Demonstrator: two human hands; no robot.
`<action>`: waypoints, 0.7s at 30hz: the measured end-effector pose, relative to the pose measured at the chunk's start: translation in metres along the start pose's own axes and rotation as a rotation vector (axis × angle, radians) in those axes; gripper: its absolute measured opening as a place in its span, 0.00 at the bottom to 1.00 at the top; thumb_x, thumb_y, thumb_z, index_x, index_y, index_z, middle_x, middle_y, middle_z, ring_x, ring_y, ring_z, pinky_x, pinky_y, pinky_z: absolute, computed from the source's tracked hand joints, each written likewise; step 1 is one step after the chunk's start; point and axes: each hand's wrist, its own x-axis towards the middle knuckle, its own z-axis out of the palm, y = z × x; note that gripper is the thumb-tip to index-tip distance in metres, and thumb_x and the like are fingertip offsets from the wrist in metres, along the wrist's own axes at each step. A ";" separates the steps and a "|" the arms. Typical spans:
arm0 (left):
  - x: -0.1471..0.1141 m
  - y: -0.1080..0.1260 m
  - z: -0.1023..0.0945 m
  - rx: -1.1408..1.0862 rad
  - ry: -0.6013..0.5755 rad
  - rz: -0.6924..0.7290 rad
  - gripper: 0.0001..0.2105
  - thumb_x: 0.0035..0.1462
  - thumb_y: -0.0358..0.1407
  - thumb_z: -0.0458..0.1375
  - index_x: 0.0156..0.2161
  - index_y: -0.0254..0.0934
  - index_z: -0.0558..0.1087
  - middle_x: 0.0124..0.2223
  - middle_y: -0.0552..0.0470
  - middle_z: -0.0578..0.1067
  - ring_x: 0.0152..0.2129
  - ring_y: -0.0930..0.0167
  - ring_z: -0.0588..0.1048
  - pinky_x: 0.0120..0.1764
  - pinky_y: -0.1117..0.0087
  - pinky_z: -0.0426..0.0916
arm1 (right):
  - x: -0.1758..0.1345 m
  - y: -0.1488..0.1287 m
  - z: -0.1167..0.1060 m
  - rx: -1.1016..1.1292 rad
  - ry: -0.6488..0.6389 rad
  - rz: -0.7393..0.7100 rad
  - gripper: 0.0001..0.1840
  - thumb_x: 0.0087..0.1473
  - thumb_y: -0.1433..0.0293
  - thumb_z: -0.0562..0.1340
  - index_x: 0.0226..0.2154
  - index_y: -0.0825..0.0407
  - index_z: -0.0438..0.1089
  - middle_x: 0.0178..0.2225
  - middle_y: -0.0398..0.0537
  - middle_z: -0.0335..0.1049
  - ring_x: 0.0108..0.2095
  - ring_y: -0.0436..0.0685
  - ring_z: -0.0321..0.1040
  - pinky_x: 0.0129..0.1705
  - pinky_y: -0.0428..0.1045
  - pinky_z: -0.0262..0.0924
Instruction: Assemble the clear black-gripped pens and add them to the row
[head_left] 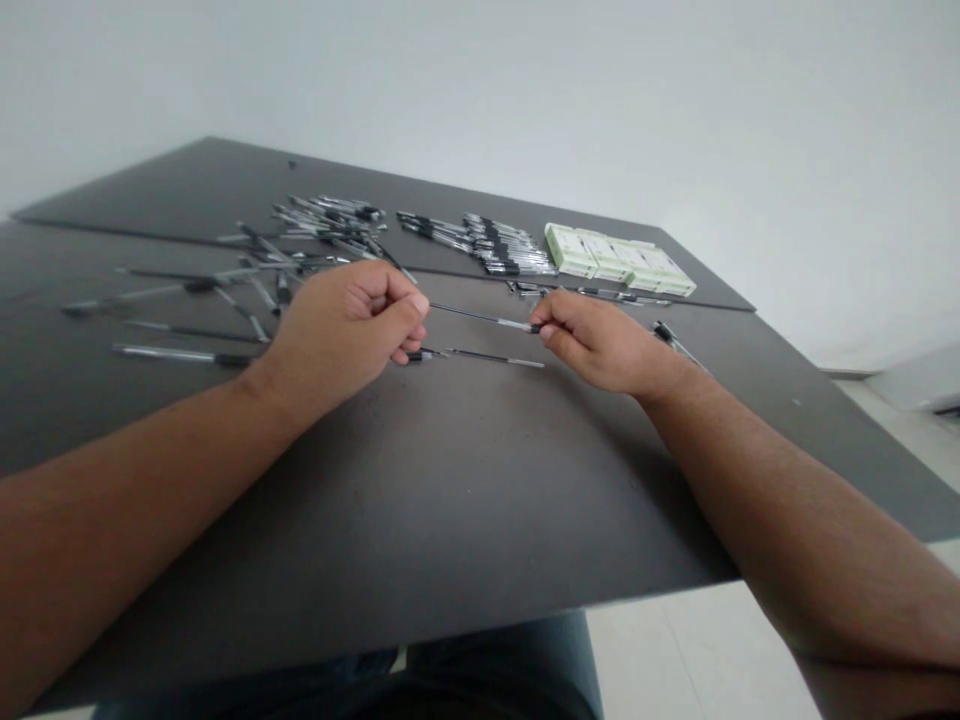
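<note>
A thin pen refill, dark along most of its length and clear near the right end, stretches between my two hands above the table. My left hand pinches its left end between thumb and forefinger, the other fingers curled. At its right end, my right hand grips a small black piece; how the two join is hidden by the fingers. Below lies another refill on the table. A pen tip with a black grip pokes out under my left hand; whether the curled fingers touch it I cannot tell.
Loose pens and parts are heaped at the left and back left. Pens lie in rows at the back centre, beside pale green boxes. More pen parts lie right of my right hand on the dark table.
</note>
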 end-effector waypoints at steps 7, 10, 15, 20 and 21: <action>-0.005 0.001 0.000 0.242 -0.059 0.160 0.10 0.67 0.44 0.62 0.37 0.43 0.82 0.32 0.53 0.85 0.30 0.66 0.82 0.34 0.66 0.72 | 0.002 -0.013 0.003 -0.042 0.020 -0.023 0.11 0.65 0.68 0.60 0.45 0.51 0.78 0.42 0.53 0.81 0.38 0.61 0.71 0.44 0.55 0.62; -0.009 0.008 0.003 0.325 -0.113 0.224 0.09 0.65 0.43 0.61 0.38 0.44 0.83 0.35 0.52 0.85 0.33 0.64 0.82 0.38 0.64 0.71 | 0.003 -0.026 0.006 -0.036 0.034 -0.043 0.11 0.65 0.69 0.61 0.45 0.51 0.79 0.41 0.54 0.80 0.39 0.62 0.72 0.44 0.55 0.63; -0.013 0.014 0.008 0.364 -0.245 0.300 0.13 0.66 0.44 0.59 0.43 0.45 0.85 0.38 0.52 0.86 0.37 0.63 0.83 0.42 0.65 0.71 | 0.003 -0.046 0.010 0.057 0.032 0.031 0.08 0.64 0.68 0.64 0.44 0.50 0.78 0.40 0.50 0.80 0.39 0.60 0.73 0.44 0.54 0.63; -0.016 0.013 0.010 0.333 -0.290 0.301 0.13 0.66 0.44 0.59 0.48 0.44 0.83 0.43 0.51 0.87 0.40 0.63 0.84 0.45 0.65 0.73 | 0.003 -0.054 0.013 0.143 0.001 0.034 0.07 0.62 0.68 0.65 0.43 0.50 0.77 0.39 0.48 0.80 0.39 0.59 0.74 0.44 0.53 0.64; -0.017 0.012 0.010 0.313 -0.282 0.298 0.12 0.65 0.44 0.60 0.48 0.43 0.82 0.42 0.51 0.87 0.39 0.64 0.84 0.44 0.65 0.73 | 0.003 -0.054 0.013 0.149 -0.004 0.030 0.07 0.62 0.69 0.64 0.43 0.50 0.77 0.39 0.48 0.80 0.38 0.58 0.74 0.44 0.52 0.64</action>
